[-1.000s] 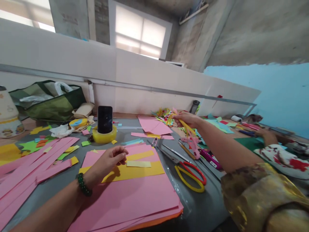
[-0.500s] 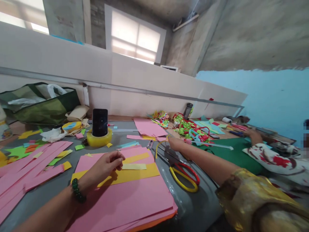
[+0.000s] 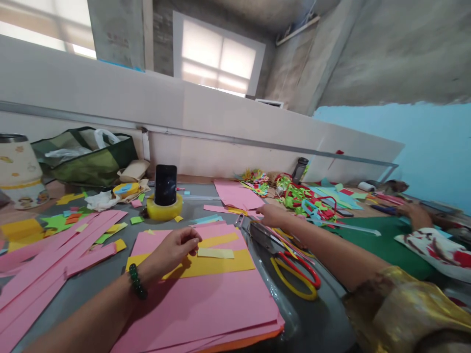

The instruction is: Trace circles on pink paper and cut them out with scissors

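My left hand, a green bead bracelet on its wrist, is over a stack of pink paper sheets with its fingers curled into a pinch. Whatever the fingertips hold is too small to make out. Just right of them, a pale yellow paper strip lies on a wider yellow strip. Beyond the stack, my right hand reaches out with bent fingers, its grip partly hidden. Thin paper strips lie below its wrist. Large scissors with red and yellow handles rest beside the stack.
A phone leans on a yellow tape roll. Pink strips and scraps cover the left side, near a tumbler and green bag. At right are a cutout pile, green sheet and another person's hand.
The view has swung left. The yellow strip that hung from my right hand no longer shows there, and thin strips now show below the wrist. My left hand keeps its pinch.
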`<act>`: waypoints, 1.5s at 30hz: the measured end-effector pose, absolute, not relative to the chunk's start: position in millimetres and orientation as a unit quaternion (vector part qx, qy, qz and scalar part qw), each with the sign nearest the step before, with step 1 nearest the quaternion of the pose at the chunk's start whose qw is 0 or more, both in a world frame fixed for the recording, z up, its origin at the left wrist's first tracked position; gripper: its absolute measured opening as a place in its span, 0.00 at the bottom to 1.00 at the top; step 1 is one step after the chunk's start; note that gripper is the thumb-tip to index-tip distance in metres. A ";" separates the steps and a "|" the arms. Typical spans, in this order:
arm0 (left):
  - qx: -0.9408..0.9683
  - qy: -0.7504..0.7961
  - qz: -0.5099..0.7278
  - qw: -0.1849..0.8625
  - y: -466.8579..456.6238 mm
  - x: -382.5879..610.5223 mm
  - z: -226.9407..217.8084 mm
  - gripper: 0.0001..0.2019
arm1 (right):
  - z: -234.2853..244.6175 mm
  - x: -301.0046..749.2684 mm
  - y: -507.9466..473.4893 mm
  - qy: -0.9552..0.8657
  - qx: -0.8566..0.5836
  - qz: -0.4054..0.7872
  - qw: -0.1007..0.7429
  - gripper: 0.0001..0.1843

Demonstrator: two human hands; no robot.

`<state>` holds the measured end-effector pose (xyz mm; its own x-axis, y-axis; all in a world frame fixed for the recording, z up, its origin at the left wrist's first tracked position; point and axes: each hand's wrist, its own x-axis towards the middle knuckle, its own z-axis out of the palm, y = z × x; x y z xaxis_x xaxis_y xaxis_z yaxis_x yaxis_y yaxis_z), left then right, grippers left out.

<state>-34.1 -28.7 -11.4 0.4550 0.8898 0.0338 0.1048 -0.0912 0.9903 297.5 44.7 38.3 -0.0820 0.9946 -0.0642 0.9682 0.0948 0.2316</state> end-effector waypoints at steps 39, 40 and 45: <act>0.674 0.445 0.577 -0.119 -23.3 -64.8 24.9 0.47 | 183.2 210.1 -13.7 0.688 0.436 -0.084 -0.574 0.13; 0.677 0.440 0.571 -0.148 -28.9 -65.5 31.4 0.49 | 175.4 208.7 -33.9 0.698 0.420 -0.108 -0.570 0.15; 0.814 0.330 0.414 -0.238 -82.5 -62.7 47.3 0.30 | 122.2 197.2 -118.9 0.819 0.333 -0.165 -0.438 0.07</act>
<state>-62.7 -82.5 47.3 0.4401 0.3401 0.8310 0.7345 -0.6687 -0.1153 197.2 -118.9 122.2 -0.3953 0.6895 0.6069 0.4002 0.7240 -0.5618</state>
